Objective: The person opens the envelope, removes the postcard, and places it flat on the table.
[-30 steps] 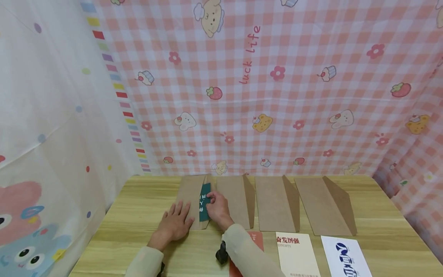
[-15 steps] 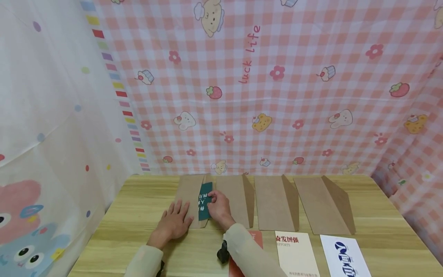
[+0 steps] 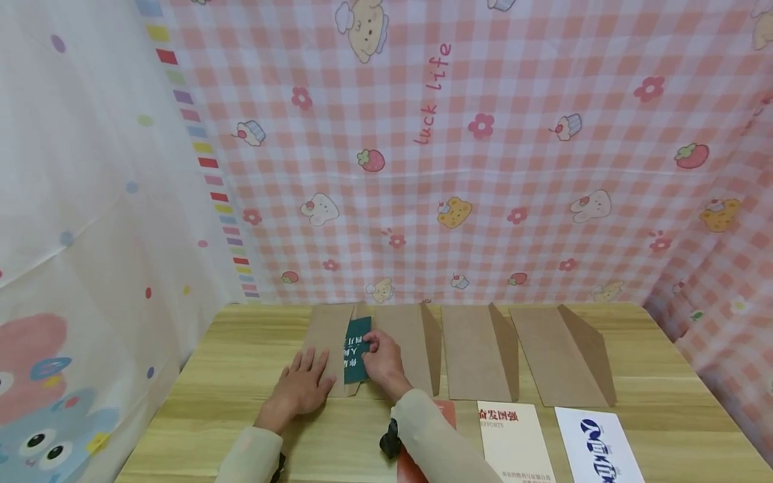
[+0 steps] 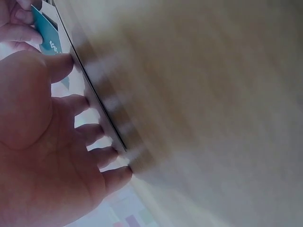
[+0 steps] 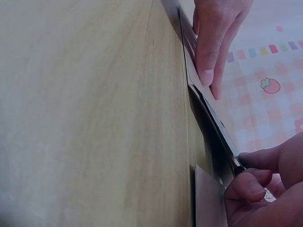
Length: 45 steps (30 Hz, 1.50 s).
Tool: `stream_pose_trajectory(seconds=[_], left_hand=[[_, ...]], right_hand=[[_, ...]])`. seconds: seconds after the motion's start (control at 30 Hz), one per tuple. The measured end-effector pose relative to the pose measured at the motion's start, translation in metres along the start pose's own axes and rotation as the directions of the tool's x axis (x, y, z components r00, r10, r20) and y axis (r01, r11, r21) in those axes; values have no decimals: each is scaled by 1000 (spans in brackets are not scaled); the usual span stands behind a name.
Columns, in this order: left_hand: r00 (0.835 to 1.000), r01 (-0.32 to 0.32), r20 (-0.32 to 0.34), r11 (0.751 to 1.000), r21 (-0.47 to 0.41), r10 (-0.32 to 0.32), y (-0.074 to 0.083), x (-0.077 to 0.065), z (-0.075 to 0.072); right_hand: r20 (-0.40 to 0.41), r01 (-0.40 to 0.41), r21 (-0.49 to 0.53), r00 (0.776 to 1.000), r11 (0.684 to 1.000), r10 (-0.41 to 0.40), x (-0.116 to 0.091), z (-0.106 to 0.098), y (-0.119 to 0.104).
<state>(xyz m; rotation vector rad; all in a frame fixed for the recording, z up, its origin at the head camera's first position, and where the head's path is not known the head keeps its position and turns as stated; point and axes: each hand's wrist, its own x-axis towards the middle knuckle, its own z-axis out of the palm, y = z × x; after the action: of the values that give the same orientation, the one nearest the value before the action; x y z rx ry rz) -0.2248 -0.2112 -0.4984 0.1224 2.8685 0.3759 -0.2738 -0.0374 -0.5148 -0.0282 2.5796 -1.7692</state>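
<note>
In the head view a dark green card [image 3: 357, 352] with white characters lies partly inside the leftmost brown paper envelope [image 3: 326, 327], its right part sticking out of the open side. My right hand [image 3: 384, 363] pinches the card's right edge between thumb and fingers; the right wrist view shows the pinch at the card's raised edge. My left hand [image 3: 302, 388] lies palm down on the envelope's lower left part with fingers spread and straight. The left wrist view shows its fingertips [image 4: 118, 179] pressed along the envelope. The card's left portion is hidden in the envelope.
Right of it lie three more brown envelopes, one partly under my right hand [image 3: 401, 315], then a middle one [image 3: 474, 355] and a far right one [image 3: 552, 355], flaps open. In front are a red card [image 3: 445, 410], a cream card [image 3: 513, 443] and a white card [image 3: 598, 446].
The green card has slid slightly to the right, so more of its characters show outside the envelope. My left hand stays on the envelope, and the head view has shifted a little.
</note>
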Motion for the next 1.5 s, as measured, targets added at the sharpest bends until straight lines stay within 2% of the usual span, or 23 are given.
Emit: stream_pose_trajectory(seconds=[0.7, 1.1, 1.5], left_hand=[[1000, 18, 18, 1000, -24, -17, -2, -2, 2], [1000, -10, 0, 1000, -12, 10, -1, -2, 1], [1000, -14, -7, 1000, -5, 14, 1, -1, -1]], right_hand=[[2, -8, 7, 1000, 1000, 8, -6, -5, 0], [-9, 28, -3, 1000, 1000, -28, -7, -9, 1], [21, 27, 8, 999, 1000, -27, -9, -18, 1]])
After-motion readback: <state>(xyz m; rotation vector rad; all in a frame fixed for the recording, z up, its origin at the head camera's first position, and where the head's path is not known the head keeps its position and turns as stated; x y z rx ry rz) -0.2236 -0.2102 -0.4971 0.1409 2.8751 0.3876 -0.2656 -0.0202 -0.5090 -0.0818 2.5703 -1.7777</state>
